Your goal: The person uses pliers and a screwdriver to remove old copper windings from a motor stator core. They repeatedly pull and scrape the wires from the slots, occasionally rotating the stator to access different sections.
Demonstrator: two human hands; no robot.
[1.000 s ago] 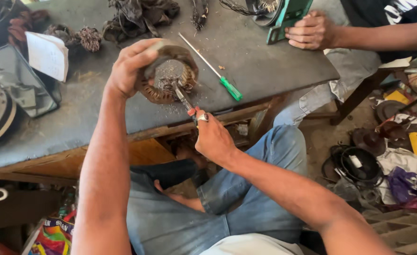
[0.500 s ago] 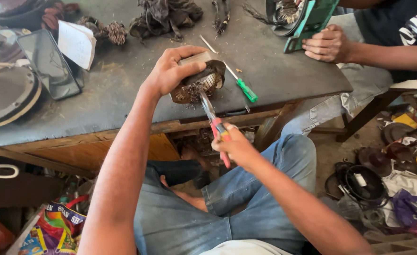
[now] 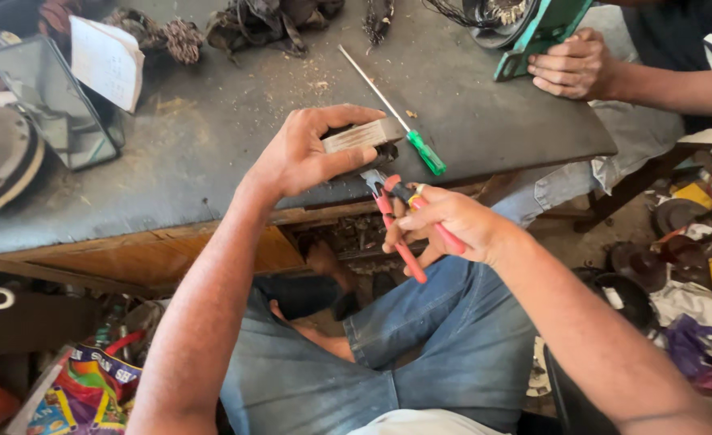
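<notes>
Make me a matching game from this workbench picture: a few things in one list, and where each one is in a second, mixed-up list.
Things:
1. pliers
2. screwdriver
3. metal ring
4. sheet of paper

Places:
A. lying loose on the table, green handle toward the edge
B. gripped in the left hand at the table's edge
C. leaning at the far left of the table
D. held in the right hand, red handles pointing down

Pairs: 1-D, 2-A, 3-B, 4-C
</notes>
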